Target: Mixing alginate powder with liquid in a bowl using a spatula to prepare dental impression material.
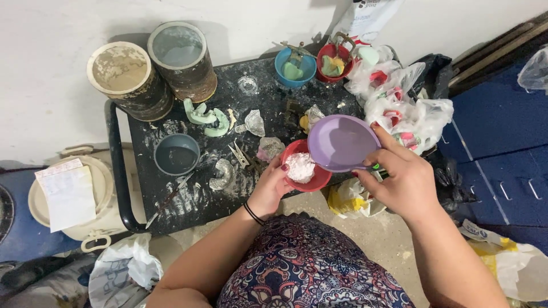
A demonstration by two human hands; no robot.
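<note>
My left hand (268, 191) grips the near side of a small red bowl (314, 179) that holds a heap of white powder (300, 166), at the front edge of the black table (171, 199). My right hand (399, 179) holds a lilac bowl (342, 142), tilted toward the red bowl and partly over its rim. The lilac bowl's inside looks empty. A black band circles my left wrist.
On the table stand two tall dusty canisters (128, 80), a grey bowl of dark liquid (177, 154), a blue bowl (295, 67), another red bowl (335, 63), green dental casts (205, 117), a clothes peg (240, 155). Plastic bags (399, 102) lie right; a white lidded bucket (68, 197) sits left.
</note>
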